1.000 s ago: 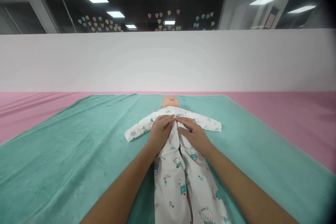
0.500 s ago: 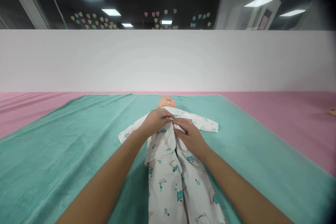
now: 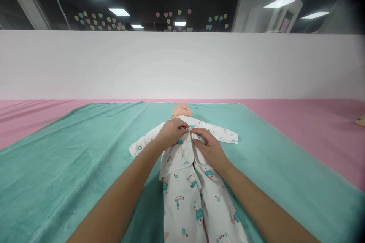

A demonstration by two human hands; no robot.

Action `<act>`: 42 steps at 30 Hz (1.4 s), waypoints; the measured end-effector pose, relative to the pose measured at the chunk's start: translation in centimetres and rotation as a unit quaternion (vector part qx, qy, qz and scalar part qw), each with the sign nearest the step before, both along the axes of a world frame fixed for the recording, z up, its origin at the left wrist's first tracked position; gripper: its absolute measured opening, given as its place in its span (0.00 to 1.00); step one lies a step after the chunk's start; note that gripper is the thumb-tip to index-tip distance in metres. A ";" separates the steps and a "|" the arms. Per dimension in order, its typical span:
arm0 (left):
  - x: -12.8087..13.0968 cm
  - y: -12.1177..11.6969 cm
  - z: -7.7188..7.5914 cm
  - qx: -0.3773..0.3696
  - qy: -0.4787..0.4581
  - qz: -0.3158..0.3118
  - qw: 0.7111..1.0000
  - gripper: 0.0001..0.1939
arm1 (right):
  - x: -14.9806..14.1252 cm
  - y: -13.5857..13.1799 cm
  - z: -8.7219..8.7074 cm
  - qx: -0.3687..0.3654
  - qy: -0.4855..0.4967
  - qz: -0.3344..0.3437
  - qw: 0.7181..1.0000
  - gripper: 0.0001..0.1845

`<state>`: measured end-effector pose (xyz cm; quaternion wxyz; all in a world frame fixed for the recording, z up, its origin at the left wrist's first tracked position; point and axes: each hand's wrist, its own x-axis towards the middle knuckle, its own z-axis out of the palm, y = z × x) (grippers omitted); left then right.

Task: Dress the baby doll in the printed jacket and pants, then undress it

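Note:
A baby doll (image 3: 181, 110) lies on its back, dressed in a white printed baby shirt (image 3: 177, 161) and matching trousers (image 3: 182, 207). Both sleeves spread out to the sides. At the chest, my left hand (image 3: 173, 132) pinches the shirt's front edge between thumb and fingers. My right hand (image 3: 210, 147) meets it from the other side, its index fingertip on the same edge and its thumb bent lower down. A small button (image 3: 189, 139) shows on the front edge just below the fingers. What lies between the fingertips is mostly hidden.
Under the doll spreads a green blanket (image 3: 85, 159) over a pink sheet (image 3: 313, 129). Behind stands a low white wall (image 3: 182, 64), with dark glass and heart stickers above. A pale object (image 3: 360, 120), only partly visible, sits at the far right edge.
Both hands stay at the shirt's chest. My right fingers have shifted slightly and the thumb has opened a little from the index finger. The doll appears slightly further right in view.

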<state>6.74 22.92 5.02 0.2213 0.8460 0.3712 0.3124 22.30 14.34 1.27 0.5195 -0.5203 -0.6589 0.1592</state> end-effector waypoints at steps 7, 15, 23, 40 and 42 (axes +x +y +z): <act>0.1 -0.4 -0.2 -0.055 -0.032 0.025 0.998 0.09 | 0.0 -0.1 -0.2 -0.014 0.012 -0.012 1.000 0.16; -0.3 -0.3 -0.2 -0.083 -0.039 0.022 0.995 0.10 | 0.0 -0.3 0.0 -0.005 0.003 -0.003 1.000 0.16; -1.0 0.0 0.7 -0.030 0.005 -0.006 1.000 0.09 | 0.0 -0.3 0.1 -0.002 -0.002 0.007 1.000 0.16; -0.6 0.1 -0.1 0.017 0.034 -0.015 0.999 0.10 | -0.1 -0.4 0.4 -0.005 -0.015 0.013 1.000 0.18; -0.6 0.1 -0.3 0.070 0.036 -0.025 0.997 0.10 | -0.1 -0.4 0.3 -0.007 -0.013 0.010 1.000 0.18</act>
